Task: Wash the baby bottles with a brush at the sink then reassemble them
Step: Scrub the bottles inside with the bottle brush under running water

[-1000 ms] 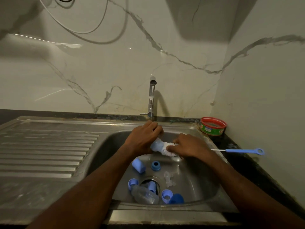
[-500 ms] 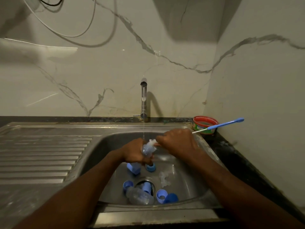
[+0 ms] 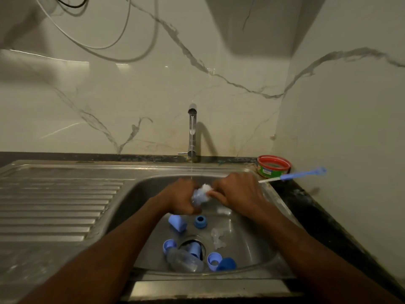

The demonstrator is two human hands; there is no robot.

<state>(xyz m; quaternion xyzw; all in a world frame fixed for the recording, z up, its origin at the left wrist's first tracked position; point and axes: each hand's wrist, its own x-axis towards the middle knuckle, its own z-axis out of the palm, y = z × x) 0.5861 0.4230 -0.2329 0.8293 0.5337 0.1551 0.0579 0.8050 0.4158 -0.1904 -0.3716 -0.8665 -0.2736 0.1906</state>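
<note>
At frame centre I see my left hand (image 3: 183,197) grasping a bottle (image 3: 198,197) under the tap (image 3: 192,132); my right hand (image 3: 237,194) grips the brush (image 3: 293,175) (handle pointing right). Blue caps (image 3: 178,223) lie below in the sink (image 3: 140,194).

Clear plastic baby bottle (image 3: 198,197) mostly hidden btwn both hands; blue-handled bottle brush (image 3: 293,175) motion-blurred (bristle end can't be made out).

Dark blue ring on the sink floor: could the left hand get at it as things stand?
Probably not at once: the left hand grips the bottle being brushed. The dark blue ring lies uncovered just below it, so once freed, likely yes.
</note>
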